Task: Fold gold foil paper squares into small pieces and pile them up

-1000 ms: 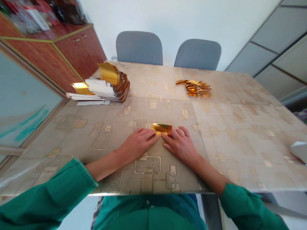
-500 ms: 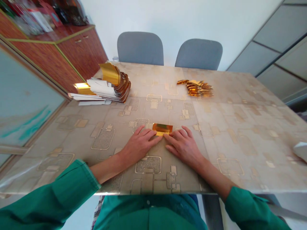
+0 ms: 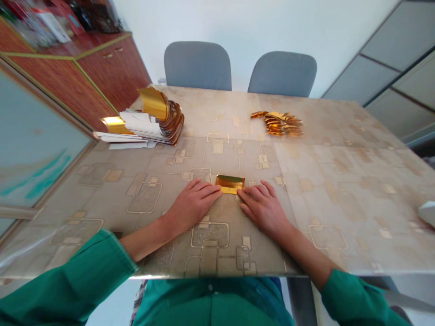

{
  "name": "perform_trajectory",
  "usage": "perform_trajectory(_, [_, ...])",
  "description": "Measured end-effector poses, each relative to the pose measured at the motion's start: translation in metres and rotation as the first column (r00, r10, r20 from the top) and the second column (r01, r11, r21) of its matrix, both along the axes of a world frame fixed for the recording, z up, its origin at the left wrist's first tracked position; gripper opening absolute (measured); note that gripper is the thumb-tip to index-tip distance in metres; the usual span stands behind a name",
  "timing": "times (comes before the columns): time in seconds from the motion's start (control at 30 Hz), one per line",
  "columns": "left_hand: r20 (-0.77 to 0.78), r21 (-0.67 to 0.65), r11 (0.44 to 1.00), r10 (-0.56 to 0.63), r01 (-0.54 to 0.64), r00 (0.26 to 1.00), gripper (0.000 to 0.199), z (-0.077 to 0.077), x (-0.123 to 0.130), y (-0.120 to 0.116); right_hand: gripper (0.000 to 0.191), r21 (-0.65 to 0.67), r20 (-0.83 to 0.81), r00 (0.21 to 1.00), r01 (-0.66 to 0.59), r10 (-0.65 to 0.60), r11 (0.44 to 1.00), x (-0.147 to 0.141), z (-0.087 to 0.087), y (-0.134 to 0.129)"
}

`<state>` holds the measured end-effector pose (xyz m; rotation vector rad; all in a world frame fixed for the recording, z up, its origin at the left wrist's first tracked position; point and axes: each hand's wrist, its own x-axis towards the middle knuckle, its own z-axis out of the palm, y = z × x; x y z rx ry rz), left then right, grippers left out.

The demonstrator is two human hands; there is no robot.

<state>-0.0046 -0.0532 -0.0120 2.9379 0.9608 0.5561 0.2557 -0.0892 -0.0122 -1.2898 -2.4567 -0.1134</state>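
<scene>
- Touching near corners of gold foil paper (image 3: pixel 230 183) with left hand (image 3: pixel 195 203) and right hand (image 3: pixel 263 206), fingers close together; cannot tell if clamped.
- Note paper lying on tabletop (image 3: pixel 340 181), between both hands.
- Apparently folded along near edge; cannot tell for far edge.
- Count as probably done: small foil pieces (image 3: pixel 280 124), heaped far right.
- Probably left: gold-and-white sheets (image 3: pixel 144 124), stacked far left.

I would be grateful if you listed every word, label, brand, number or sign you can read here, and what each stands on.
No readable text anywhere.
Packages on the cabinet: too blurred to tell whether they carry print.
Glass panel: teal streaks, no legible lettering.
Gold sheet at the fingers: no print visible.
</scene>
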Motion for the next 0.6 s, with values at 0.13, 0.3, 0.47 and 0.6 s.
perform_trajectory(0.13, [0.036, 0.006, 1.0, -0.013, 0.013, 0.999, 0.022, 0.0, 0.004, 0.004, 0.017, 0.055, -0.068, 0.997, 0.037, -0.033, 0.998, -0.002, 0.004, 0.007])
perform_trajectory(0.3, [0.048, -0.007, 1.0, -0.03, 0.031, 0.998, 0.022, 0.0, 0.01, 0.004, 0.016, 0.03, -0.146, 0.984, 0.111, -0.105, 0.993, -0.001, 0.012, 0.019])
perform_trajectory(0.47, [0.037, -0.04, 0.999, -0.016, 0.017, 0.999, 0.022, 0.002, 0.02, 0.001, 0.03, -0.058, -0.201, 0.965, 0.162, -0.171, 0.985, -0.007, 0.018, 0.036])
perform_trajectory(0.6, [0.044, -0.048, 0.999, -0.001, 0.003, 0.999, 0.019, 0.005, 0.027, 0.002, 0.019, -0.082, -0.144, 0.976, 0.152, -0.163, 0.985, -0.01, 0.015, 0.043])
